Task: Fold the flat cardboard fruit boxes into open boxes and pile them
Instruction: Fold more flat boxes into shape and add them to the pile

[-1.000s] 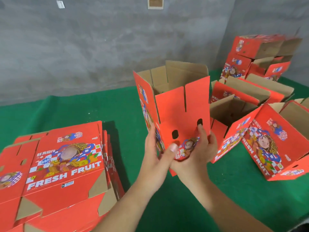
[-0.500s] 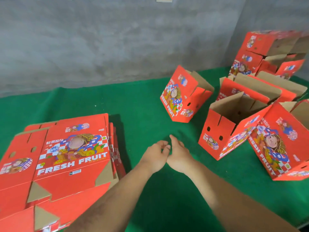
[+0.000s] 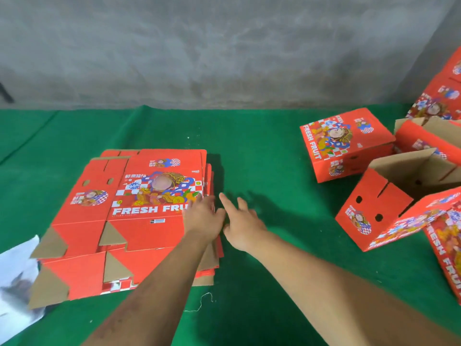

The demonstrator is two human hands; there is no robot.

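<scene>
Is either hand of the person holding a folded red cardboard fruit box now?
No. The left hand rests open on the stack of flat red cardboard boxes, and the right hand hovers open beside it, holding nothing.

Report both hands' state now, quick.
Left hand: open, fingers straight, over the right edge of the flat box stack, holding nothing.
Right hand: open, fingers spread above the green cloth, holding nothing.

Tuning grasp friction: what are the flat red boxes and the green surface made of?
Flat red boxes: looks like corrugated cardboard, glossy red print outside, raw brown where the flaps show bare. Green surface: seemingly a matte felt or carpet-like cloth; it lies in soft creases, with a loose thread on it. Exact fibre can't be told.
</scene>
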